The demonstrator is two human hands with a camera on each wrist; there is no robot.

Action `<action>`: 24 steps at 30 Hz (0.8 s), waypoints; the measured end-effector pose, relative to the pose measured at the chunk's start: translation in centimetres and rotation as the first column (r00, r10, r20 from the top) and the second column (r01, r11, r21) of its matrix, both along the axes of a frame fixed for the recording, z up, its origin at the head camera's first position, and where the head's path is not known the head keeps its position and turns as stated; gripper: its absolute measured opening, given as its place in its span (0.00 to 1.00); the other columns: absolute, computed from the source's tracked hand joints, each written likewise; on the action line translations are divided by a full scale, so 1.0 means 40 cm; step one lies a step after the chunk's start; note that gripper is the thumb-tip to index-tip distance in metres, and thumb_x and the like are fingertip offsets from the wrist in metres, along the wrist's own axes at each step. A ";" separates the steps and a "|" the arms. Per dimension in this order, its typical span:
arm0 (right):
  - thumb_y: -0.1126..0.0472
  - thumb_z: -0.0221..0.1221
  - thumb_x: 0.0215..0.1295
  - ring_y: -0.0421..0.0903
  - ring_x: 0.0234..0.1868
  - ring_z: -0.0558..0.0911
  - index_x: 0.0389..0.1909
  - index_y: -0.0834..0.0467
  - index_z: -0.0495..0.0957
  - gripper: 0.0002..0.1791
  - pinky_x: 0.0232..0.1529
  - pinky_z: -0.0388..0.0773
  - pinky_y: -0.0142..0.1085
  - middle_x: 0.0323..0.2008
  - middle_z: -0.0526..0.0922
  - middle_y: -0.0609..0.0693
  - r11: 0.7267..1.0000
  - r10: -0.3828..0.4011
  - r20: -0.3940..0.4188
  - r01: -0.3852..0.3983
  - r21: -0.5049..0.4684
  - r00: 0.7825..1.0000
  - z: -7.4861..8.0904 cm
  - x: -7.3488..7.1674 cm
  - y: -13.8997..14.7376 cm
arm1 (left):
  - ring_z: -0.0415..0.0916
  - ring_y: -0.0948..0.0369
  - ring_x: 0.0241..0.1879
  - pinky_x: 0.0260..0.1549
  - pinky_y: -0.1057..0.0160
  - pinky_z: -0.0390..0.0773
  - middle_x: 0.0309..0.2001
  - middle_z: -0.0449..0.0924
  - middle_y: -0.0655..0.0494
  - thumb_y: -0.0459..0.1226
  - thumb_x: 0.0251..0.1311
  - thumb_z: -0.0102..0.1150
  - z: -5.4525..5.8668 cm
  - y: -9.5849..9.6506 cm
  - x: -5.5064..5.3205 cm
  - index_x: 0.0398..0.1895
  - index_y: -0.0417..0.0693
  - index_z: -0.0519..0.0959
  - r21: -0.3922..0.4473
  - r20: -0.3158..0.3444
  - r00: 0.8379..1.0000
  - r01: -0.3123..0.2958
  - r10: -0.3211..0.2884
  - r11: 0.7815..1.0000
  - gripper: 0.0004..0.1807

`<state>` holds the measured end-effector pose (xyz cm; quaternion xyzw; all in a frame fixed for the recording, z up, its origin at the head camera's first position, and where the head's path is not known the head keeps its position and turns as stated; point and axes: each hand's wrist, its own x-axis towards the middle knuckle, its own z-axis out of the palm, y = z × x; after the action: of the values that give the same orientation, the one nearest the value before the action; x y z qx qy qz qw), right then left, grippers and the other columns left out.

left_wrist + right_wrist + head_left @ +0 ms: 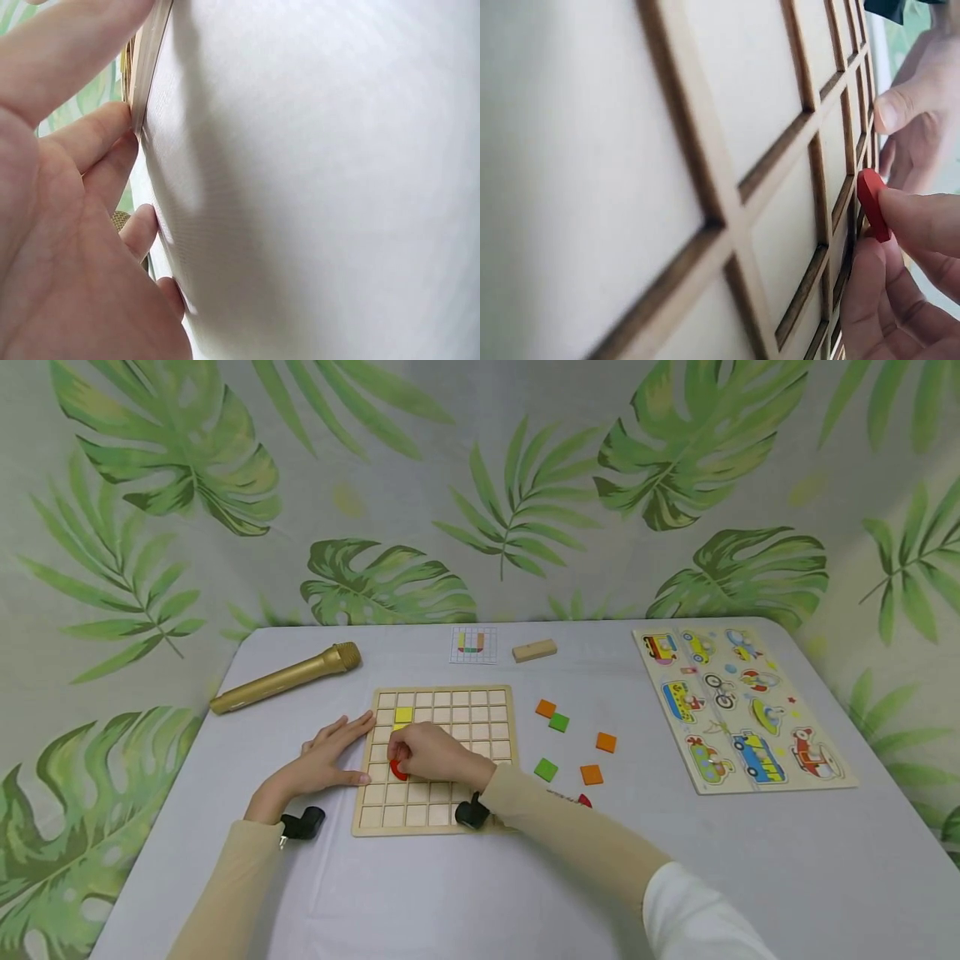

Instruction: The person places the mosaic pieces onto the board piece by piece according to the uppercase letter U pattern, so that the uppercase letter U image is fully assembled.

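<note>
A wooden grid board [427,793] lies on the table in the head view. My right hand [438,753] is over its left part and pinches a red piece with a curved edge [873,204] between thumb and fingers, low over the cells. The piece is partly covered by the fingers in the head view. Up the same column sits a yellow square tile [403,715], and more yellow shows just below it, partly hidden. At the board's left edge rests my left hand [321,764], fingers extended and touching the rim; the left wrist view shows its fingertips against the edge.
Orange tiles [606,742] and green tiles [546,769] lie right of the board, with another red piece [584,800] by the right forearm. Behind are a patterned card [473,645] and a wooden block [535,650]. A gold microphone [288,679] lies left, a picture puzzle [720,710] right.
</note>
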<state>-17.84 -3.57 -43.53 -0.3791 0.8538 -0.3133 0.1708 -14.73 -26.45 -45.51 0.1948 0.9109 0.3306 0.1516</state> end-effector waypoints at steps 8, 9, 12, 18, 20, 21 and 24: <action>0.69 0.62 0.60 0.37 0.26 0.71 0.31 0.57 0.81 0.03 0.30 0.67 0.26 0.22 0.75 0.42 0.999 0.017 -0.054 -0.015 0.047 0.998 -0.004 0.006 -0.003 | 0.31 0.40 0.72 0.54 0.29 0.38 0.76 0.43 0.48 0.50 0.54 0.67 -0.001 -0.001 -0.001 0.75 0.46 0.53 -0.004 -0.005 1.000 0.004 -0.004 1.000 0.49; 0.69 0.62 0.60 0.37 0.26 0.72 0.31 0.57 0.81 0.03 0.30 0.68 0.26 0.22 0.75 0.42 0.999 0.012 -0.045 -0.011 0.041 0.999 -0.004 0.006 -0.002 | 0.32 0.40 0.72 0.54 0.29 0.38 0.76 0.43 0.48 0.49 0.54 0.67 -0.001 -0.001 -0.001 0.75 0.46 0.53 -0.004 -0.004 1.000 0.002 -0.002 1.000 0.49; 0.69 0.61 0.60 0.37 0.25 0.72 0.32 0.58 0.80 0.03 0.30 0.68 0.27 0.22 0.76 0.43 1.000 -0.007 0.005 0.007 0.003 1.000 0.000 0.005 0.006 | 0.32 0.40 0.72 0.54 0.28 0.38 0.76 0.43 0.48 0.50 0.54 0.67 0.001 0.001 -0.001 0.75 0.46 0.52 -0.005 0.001 1.000 -0.001 0.001 1.000 0.50; 0.69 0.62 0.61 0.37 0.29 0.74 0.35 0.62 0.80 0.03 0.33 0.70 0.27 0.27 0.78 0.45 0.991 -0.026 0.108 0.040 -0.130 0.994 0.009 -0.014 0.054 | 0.32 0.41 0.72 0.54 0.29 0.38 0.76 0.43 0.48 0.50 0.53 0.68 0.001 0.003 -0.002 0.75 0.46 0.52 -0.015 0.005 1.000 -0.010 0.011 1.000 0.50; 0.69 0.62 0.61 0.40 0.28 0.76 0.36 0.63 0.80 0.03 0.32 0.72 0.28 0.28 0.79 0.46 0.986 -0.021 0.143 0.043 -0.159 0.990 0.015 -0.022 0.077 | 0.32 0.41 0.72 0.54 0.29 0.38 0.76 0.43 0.48 0.50 0.53 0.68 0.000 0.002 -0.003 0.75 0.46 0.52 -0.015 0.003 1.000 -0.012 0.012 1.000 0.50; 0.69 0.62 0.61 0.40 0.28 0.77 0.36 0.64 0.80 0.03 0.32 0.73 0.28 0.28 0.79 0.47 0.985 -0.016 0.151 0.042 -0.169 0.988 0.018 -0.026 0.090 | 0.32 0.41 0.72 0.54 0.29 0.38 0.76 0.43 0.48 0.50 0.53 0.68 -0.001 0.002 -0.003 0.75 0.46 0.52 -0.016 0.005 1.000 -0.012 0.013 1.000 0.50; 0.69 0.61 0.62 0.41 0.28 0.77 0.36 0.64 0.80 0.03 0.33 0.74 0.30 0.29 0.79 0.48 0.981 -0.005 0.172 0.039 -0.191 0.985 0.019 -0.036 0.133 | 0.31 0.40 0.72 0.54 0.30 0.38 0.76 0.43 0.48 0.50 0.53 0.68 -0.003 0.001 -0.003 0.75 0.46 0.52 -0.015 0.007 1.000 -0.013 0.013 1.000 0.51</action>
<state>-19.29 1.74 -42.79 -0.3562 0.8057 -0.4279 0.2021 -14.85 -26.40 -45.61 0.1865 0.9141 0.3253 0.1541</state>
